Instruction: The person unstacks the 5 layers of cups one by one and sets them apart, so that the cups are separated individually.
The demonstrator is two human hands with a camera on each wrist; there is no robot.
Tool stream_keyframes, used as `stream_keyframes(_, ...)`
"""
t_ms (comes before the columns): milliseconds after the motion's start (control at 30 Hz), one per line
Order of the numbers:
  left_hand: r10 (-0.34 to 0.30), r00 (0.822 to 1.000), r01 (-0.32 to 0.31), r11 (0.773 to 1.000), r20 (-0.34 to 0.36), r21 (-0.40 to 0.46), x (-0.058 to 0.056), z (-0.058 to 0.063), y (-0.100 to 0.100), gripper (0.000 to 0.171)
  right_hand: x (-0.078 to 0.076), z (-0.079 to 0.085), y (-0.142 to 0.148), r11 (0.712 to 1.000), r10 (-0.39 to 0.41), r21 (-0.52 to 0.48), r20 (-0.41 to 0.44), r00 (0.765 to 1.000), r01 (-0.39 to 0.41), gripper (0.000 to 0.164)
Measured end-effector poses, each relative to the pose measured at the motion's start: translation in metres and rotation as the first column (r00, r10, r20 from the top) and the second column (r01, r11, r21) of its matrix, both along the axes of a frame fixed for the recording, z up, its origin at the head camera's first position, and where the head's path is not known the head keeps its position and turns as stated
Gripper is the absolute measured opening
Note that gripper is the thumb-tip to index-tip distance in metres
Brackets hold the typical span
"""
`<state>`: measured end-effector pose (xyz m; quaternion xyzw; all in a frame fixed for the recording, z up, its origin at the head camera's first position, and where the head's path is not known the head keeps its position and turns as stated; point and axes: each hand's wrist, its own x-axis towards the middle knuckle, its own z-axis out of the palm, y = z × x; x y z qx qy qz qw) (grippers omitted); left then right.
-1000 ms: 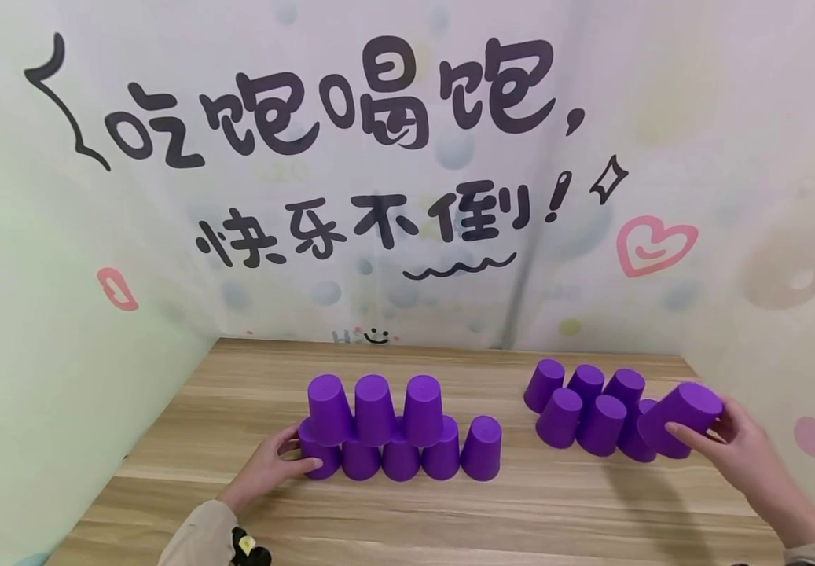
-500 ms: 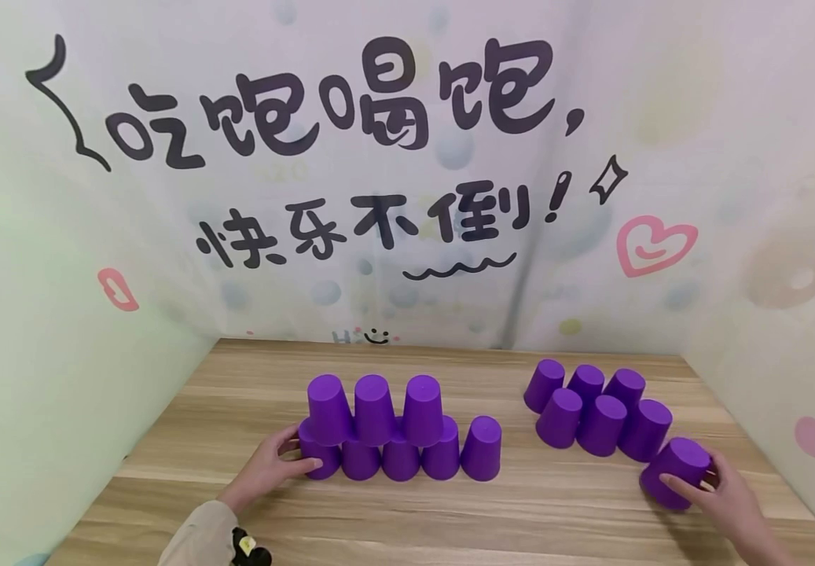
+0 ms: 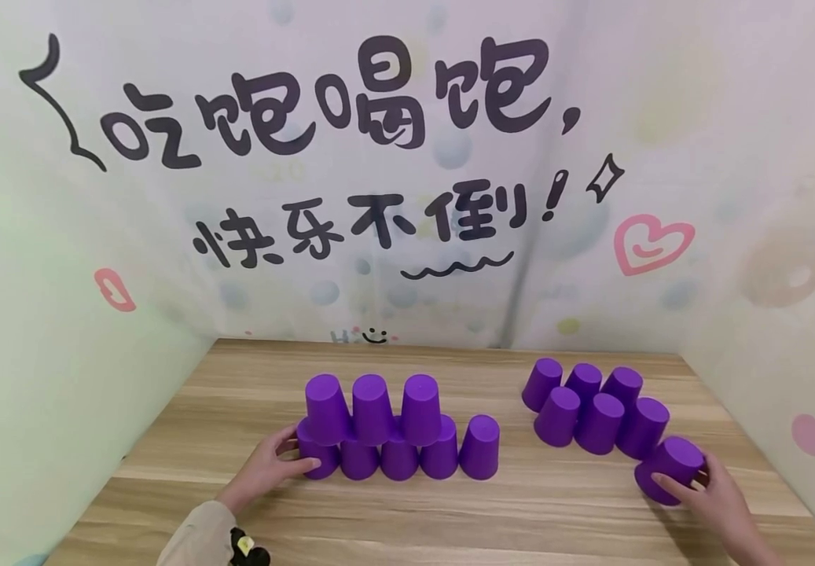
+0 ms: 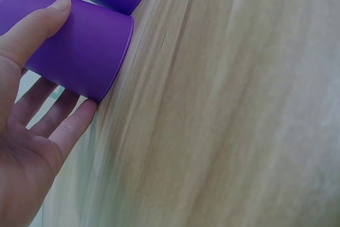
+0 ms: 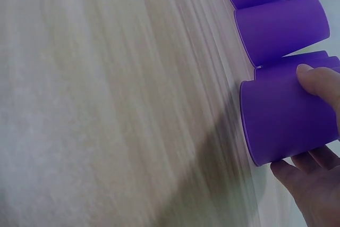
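At the left of the head view, purple cups stand upside down in two tiers. Several form the lower row, and three upper cups [image 3: 372, 410] bridge its left part. My left hand [image 3: 266, 469] holds the leftmost lower cup [image 4: 85, 51] between thumb and fingers. The right-end cup [image 3: 480, 450] of that row has nothing on it. On the right, my right hand [image 3: 721, 503] grips another upside-down purple cup [image 3: 674, 460], thumb on the near side and fingers at the far side. Whether its rim touches the table is hard to tell.
Several more upside-down purple cups [image 3: 600, 424] stand close together in two rows behind the right-hand cup. The wooden table [image 3: 407, 527] meets a printed back wall [image 3: 379, 314] and side walls.
My right hand has carried its cup forward off the right group, toward the near edge and down, then stayed almost still. The left hand and the tiers have kept their place.
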<state>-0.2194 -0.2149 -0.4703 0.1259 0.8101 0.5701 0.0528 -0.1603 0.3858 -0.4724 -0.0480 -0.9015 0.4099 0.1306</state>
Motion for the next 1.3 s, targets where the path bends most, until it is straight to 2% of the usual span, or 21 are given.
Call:
stream_keyframes(333, 0.006, 1.000, -0.006, 1.000, 0.014, -0.006, 0.002, 0.001, 0.000, 0.067, -0.002, 0.004, -0.001, 1.000, 0.003, 0.005, 0.020, 1.000, -0.003, 0.067)
stream_keyframes(500, 0.001, 1.000, -0.001, 1.000, -0.005, -0.008, 0.002, 0.002, 0.001, 0.066, -0.004, 0.002, 0.005, 1.000, 0.009, 0.012, 0.034, 0.999, -0.010, 0.070)
stream_keyframes(633, -0.009, 1.000, 0.009, 1.000, -0.013, -0.007, 0.002, 0.002, 0.001, 0.065, -0.014, -0.009, 0.028, 0.999, 0.040, 0.031, -0.057, 0.998, -0.038, 0.072)
stream_keyframes(700, -0.010, 1.000, 0.010, 1.000, -0.013, -0.007, 0.002, 0.001, 0.000, 0.065, -0.018, -0.007, 0.038, 0.998, 0.065, 0.028, -0.113, 0.991, -0.063, 0.073)
stream_keyframes(767, -0.007, 1.000, 0.006, 1.000, -0.012, -0.007, 0.001, 0.001, 0.000, 0.064, -0.020, 0.007, 0.039, 0.996, 0.086, 0.019, -0.163, 0.983, -0.084, 0.073)
stream_keyframes(900, 0.003, 1.000, -0.003, 1.000, -0.010, -0.013, 0.002, 0.001, -0.002, 0.064, -0.013, 0.067, 0.014, 0.989, 0.136, -0.030, -0.219, 0.966, -0.145, 0.072)
stream_keyframes(1000, 0.007, 1.000, -0.007, 1.000, -0.011, -0.020, 0.002, 0.001, -0.002, 0.064, -0.017, 0.100, -0.002, 0.986, 0.158, -0.019, -0.260, 0.953, -0.168, 0.071)
stream_keyframes(1133, 0.008, 1.000, -0.008, 1.000, -0.010, -0.020, 0.002, 0.002, -0.001, 0.064, -0.029, 0.129, -0.023, 0.977, 0.202, -0.014, -0.276, 0.940, -0.214, 0.070)
stream_keyframes(1300, -0.003, 1.000, 0.003, 1.000, -0.007, -0.012, 0.001, 0.002, -0.001, 0.064, -0.048, 0.158, -0.063, 0.956, 0.266, -0.038, -0.305, 0.914, -0.291, 0.065)
